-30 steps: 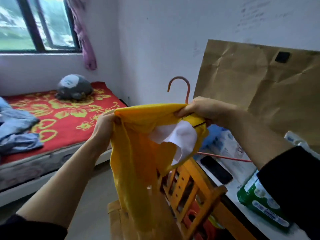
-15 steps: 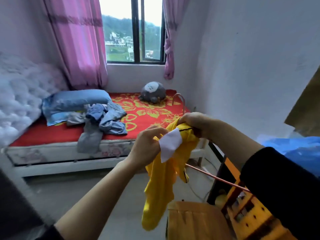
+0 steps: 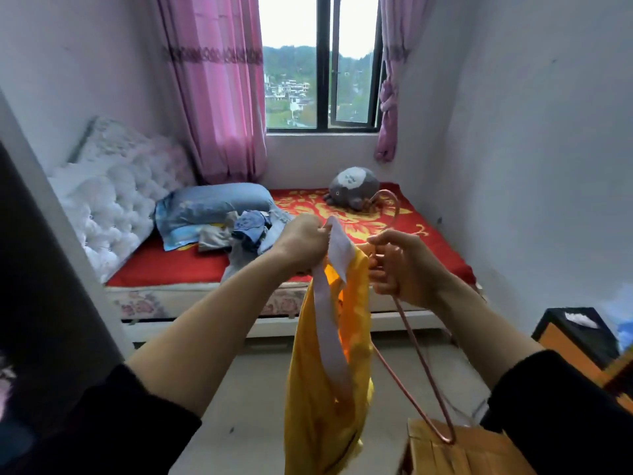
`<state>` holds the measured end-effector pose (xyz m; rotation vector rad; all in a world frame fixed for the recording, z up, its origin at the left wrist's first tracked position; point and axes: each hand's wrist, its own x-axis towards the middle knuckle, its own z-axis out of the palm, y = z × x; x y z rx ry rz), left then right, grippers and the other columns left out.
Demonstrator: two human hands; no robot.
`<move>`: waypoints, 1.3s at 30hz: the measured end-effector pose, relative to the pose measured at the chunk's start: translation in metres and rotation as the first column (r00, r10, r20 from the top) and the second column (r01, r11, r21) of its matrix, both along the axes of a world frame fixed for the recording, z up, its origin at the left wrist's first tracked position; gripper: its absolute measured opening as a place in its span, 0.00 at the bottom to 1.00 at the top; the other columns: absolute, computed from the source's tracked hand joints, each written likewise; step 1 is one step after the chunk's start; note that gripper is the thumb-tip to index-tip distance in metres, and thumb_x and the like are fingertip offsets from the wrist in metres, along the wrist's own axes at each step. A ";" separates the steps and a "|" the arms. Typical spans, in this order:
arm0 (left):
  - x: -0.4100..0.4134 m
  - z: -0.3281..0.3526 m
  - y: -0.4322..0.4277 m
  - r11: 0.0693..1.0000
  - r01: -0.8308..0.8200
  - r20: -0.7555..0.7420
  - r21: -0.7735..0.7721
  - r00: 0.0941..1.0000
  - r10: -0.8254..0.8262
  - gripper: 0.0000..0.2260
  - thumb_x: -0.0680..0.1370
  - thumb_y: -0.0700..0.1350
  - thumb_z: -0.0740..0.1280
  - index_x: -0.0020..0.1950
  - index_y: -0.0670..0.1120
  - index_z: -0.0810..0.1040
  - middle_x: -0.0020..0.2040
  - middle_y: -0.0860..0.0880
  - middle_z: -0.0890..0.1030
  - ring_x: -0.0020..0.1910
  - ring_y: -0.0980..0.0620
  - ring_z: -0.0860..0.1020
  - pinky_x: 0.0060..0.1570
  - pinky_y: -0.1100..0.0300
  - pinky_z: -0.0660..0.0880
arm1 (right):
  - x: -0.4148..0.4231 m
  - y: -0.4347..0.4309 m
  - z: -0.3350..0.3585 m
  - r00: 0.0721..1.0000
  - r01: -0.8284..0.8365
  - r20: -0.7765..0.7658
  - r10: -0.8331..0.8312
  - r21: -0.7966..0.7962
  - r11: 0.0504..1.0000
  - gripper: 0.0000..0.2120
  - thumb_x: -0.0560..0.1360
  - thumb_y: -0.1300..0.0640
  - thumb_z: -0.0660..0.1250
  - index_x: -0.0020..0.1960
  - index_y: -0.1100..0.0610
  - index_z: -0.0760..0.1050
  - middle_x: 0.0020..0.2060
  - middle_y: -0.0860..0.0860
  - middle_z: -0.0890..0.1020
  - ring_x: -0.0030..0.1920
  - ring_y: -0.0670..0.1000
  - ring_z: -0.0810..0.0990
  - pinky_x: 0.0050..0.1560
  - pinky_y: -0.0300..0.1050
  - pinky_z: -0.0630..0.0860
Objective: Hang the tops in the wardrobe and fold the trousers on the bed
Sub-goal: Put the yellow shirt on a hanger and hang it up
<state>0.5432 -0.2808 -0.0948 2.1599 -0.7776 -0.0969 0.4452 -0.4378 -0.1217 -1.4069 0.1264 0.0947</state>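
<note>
Bed (image 3: 171,265) behind; L grip (image 3: 301,245) pinches top (image 3: 322,389), R grip (image 3: 400,265) holds hanger (image 3: 422,366).

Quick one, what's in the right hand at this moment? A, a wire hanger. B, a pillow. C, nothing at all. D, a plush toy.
A: the right hand grips the wire hanger, its hook sticking up above the fist, while the left hand holds the top.

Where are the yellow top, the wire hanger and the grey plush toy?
yellow top (image 3: 318,406): head view, on the hanging cloth.
wire hanger (image 3: 448,439): head view, on its lower corner.
grey plush toy (image 3: 354,186): head view, on its round body.
</note>
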 end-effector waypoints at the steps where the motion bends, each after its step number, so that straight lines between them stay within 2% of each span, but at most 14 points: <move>1: 0.004 -0.002 0.006 1.000 -0.005 -0.069 0.021 0.998 0.006 0.12 0.78 0.43 0.61 0.44 0.34 0.77 0.38 0.41 0.78 0.36 0.46 0.74 0.34 0.54 0.72 | 0.001 0.009 -0.005 0.999 -0.051 0.003 0.051 -0.050 0.997 0.07 0.69 0.51 0.67 0.38 0.54 0.72 0.31 0.49 0.70 0.30 0.46 0.66 0.30 0.38 0.62; 4: 0.006 0.003 0.027 0.999 0.006 -0.197 0.038 0.980 0.002 0.07 0.78 0.40 0.62 0.41 0.38 0.74 0.35 0.43 0.72 0.32 0.50 0.71 0.28 0.61 0.68 | 0.013 0.037 -0.014 0.998 -0.058 -0.016 0.056 -0.353 0.934 0.05 0.72 0.59 0.71 0.41 0.58 0.76 0.31 0.52 0.73 0.28 0.46 0.68 0.28 0.39 0.63; 6: 0.010 0.005 0.050 0.999 0.046 -0.236 -0.006 0.971 -0.046 0.08 0.77 0.43 0.64 0.41 0.41 0.75 0.34 0.45 0.74 0.31 0.52 0.72 0.27 0.64 0.69 | 0.022 0.047 -0.011 1.000 0.025 -0.007 -0.031 -0.433 0.901 0.04 0.74 0.60 0.69 0.41 0.59 0.75 0.32 0.54 0.72 0.27 0.46 0.68 0.28 0.39 0.63; 9: 0.014 0.002 0.094 0.982 0.161 -0.257 -0.097 0.949 -0.181 0.14 0.70 0.53 0.73 0.46 0.44 0.80 0.40 0.46 0.80 0.38 0.54 0.77 0.36 0.61 0.73 | 0.034 0.060 0.006 0.997 0.080 0.007 -0.083 -0.358 0.930 0.04 0.76 0.57 0.67 0.44 0.57 0.73 0.34 0.51 0.77 0.31 0.46 0.76 0.32 0.38 0.73; 11: 0.016 -0.010 0.118 0.982 0.160 -0.269 -0.105 0.946 -0.183 0.16 0.68 0.52 0.75 0.48 0.42 0.80 0.40 0.44 0.81 0.37 0.54 0.79 0.36 0.59 0.76 | 0.043 0.073 0.019 0.997 0.080 0.015 -0.079 -0.331 0.940 0.05 0.76 0.54 0.66 0.48 0.55 0.73 0.42 0.53 0.81 0.41 0.50 0.81 0.41 0.43 0.80; 15: 0.018 -0.063 0.133 0.994 -0.037 -0.282 0.103 0.957 0.065 0.09 0.73 0.47 0.73 0.44 0.42 0.80 0.36 0.47 0.82 0.30 0.57 0.78 0.31 0.62 0.76 | 0.062 0.093 0.035 0.997 0.048 0.078 -0.023 -0.346 0.937 0.09 0.76 0.49 0.67 0.52 0.52 0.72 0.51 0.54 0.81 0.50 0.54 0.82 0.48 0.49 0.81; 17: 0.029 -0.094 0.137 0.979 -0.063 -0.289 0.195 0.950 0.119 0.12 0.74 0.48 0.72 0.48 0.39 0.82 0.44 0.40 0.84 0.41 0.51 0.82 0.42 0.55 0.78 | 0.069 0.096 0.038 0.991 0.084 0.124 -0.047 -0.320 0.944 0.09 0.76 0.51 0.67 0.51 0.55 0.73 0.48 0.54 0.82 0.49 0.56 0.83 0.53 0.54 0.80; 19: 0.034 -0.110 0.139 0.972 -0.044 -0.421 0.229 0.896 0.139 0.14 0.77 0.45 0.68 0.56 0.35 0.80 0.54 0.35 0.81 0.53 0.45 0.81 0.49 0.56 0.77 | 0.073 0.093 0.040 0.986 0.115 0.149 -0.074 -0.290 0.950 0.09 0.76 0.52 0.67 0.51 0.57 0.74 0.45 0.55 0.82 0.45 0.55 0.83 0.54 0.55 0.79; 22: 0.035 -0.108 0.148 0.993 -0.117 -0.577 0.033 0.809 0.115 0.16 0.74 0.50 0.71 0.54 0.39 0.80 0.47 0.44 0.85 0.45 0.49 0.83 0.40 0.59 0.80 | 0.077 0.077 0.037 0.973 0.205 0.156 -0.173 -0.225 0.952 0.09 0.76 0.55 0.66 0.53 0.59 0.75 0.44 0.56 0.82 0.43 0.56 0.81 0.54 0.55 0.78; 24: 0.044 -0.102 0.152 0.969 -0.233 -0.613 -0.086 0.779 0.133 0.18 0.74 0.51 0.71 0.56 0.39 0.78 0.46 0.43 0.84 0.44 0.47 0.83 0.40 0.55 0.80 | 0.076 0.059 0.033 0.956 0.273 0.162 -0.245 -0.185 0.944 0.06 0.76 0.56 0.65 0.50 0.59 0.74 0.42 0.56 0.80 0.42 0.56 0.80 0.50 0.55 0.75; 28: 0.064 -0.077 0.135 0.811 -0.463 -0.653 -0.356 0.745 0.138 0.12 0.81 0.47 0.60 0.61 0.44 0.74 0.46 0.41 0.81 0.44 0.43 0.79 0.44 0.48 0.76 | 0.072 0.018 0.011 0.959 0.278 0.132 -0.250 -0.286 0.917 0.06 0.76 0.58 0.65 0.45 0.58 0.69 0.31 0.52 0.70 0.28 0.47 0.69 0.29 0.40 0.65; 31: 0.073 -0.052 0.107 0.721 -0.496 -0.615 -0.483 0.778 0.124 0.12 0.83 0.43 0.57 0.64 0.43 0.72 0.45 0.44 0.79 0.43 0.47 0.79 0.41 0.54 0.79 | 0.067 -0.003 -0.009 0.967 0.253 0.080 -0.242 -0.406 0.878 0.06 0.76 0.58 0.65 0.42 0.57 0.70 0.31 0.51 0.69 0.27 0.46 0.66 0.28 0.39 0.62; 35: 0.086 -0.031 0.072 0.832 -0.391 -0.413 -0.394 0.884 0.220 0.18 0.82 0.52 0.57 0.67 0.42 0.72 0.56 0.42 0.79 0.56 0.43 0.77 0.60 0.48 0.74 | 0.058 -0.030 -0.022 0.963 0.263 0.064 -0.260 -0.408 0.874 0.07 0.76 0.55 0.62 0.41 0.55 0.69 0.30 0.50 0.67 0.27 0.46 0.63 0.27 0.39 0.59; 39: 0.086 -0.018 0.043 0.910 -0.274 -0.263 -0.312 0.945 0.194 0.15 0.81 0.53 0.60 0.51 0.44 0.80 0.40 0.44 0.78 0.47 0.46 0.75 0.51 0.53 0.74 | 0.049 -0.049 -0.009 0.927 0.362 0.198 -0.318 -0.258 0.896 0.07 0.80 0.53 0.58 0.50 0.55 0.72 0.27 0.48 0.64 0.24 0.46 0.60 0.22 0.38 0.56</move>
